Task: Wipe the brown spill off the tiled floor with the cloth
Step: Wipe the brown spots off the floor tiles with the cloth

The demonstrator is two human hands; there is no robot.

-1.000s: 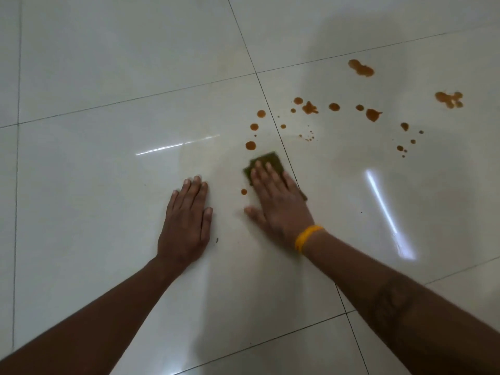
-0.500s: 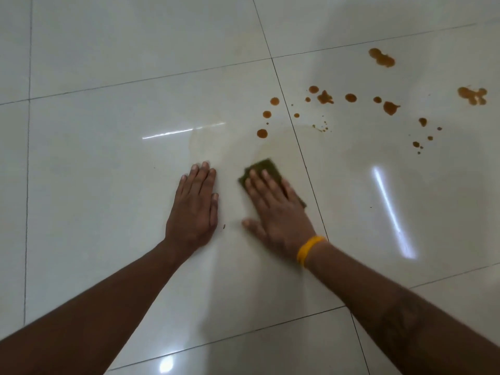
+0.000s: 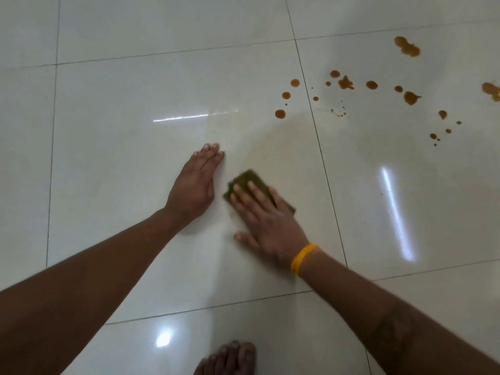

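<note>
A small olive-green cloth [image 3: 247,180] lies flat on the glossy white tiled floor [image 3: 130,147]. My right hand [image 3: 266,220], with a yellow band at the wrist, presses down on it with fingers spread; most of the cloth is under the palm. My left hand [image 3: 193,185] rests flat on the tile just left of the cloth, holding nothing. Brown spill drops [image 3: 280,113] lie beyond the cloth, up and to the right, with larger blots [image 3: 407,47] and spots [image 3: 411,98] spread toward the right edge. A faint damp smear shows on the tile ahead of the cloth.
Dark grout lines [image 3: 322,158] cross the floor, one running just right of my right hand. A bare foot [image 3: 230,358] shows at the bottom edge. Bright light reflections [image 3: 395,212] glare on the tiles.
My right hand has dragged the cloth back toward me and slightly left, away from the drops. The small drop near my right hand is gone. The view tilted down, showing a foot.
</note>
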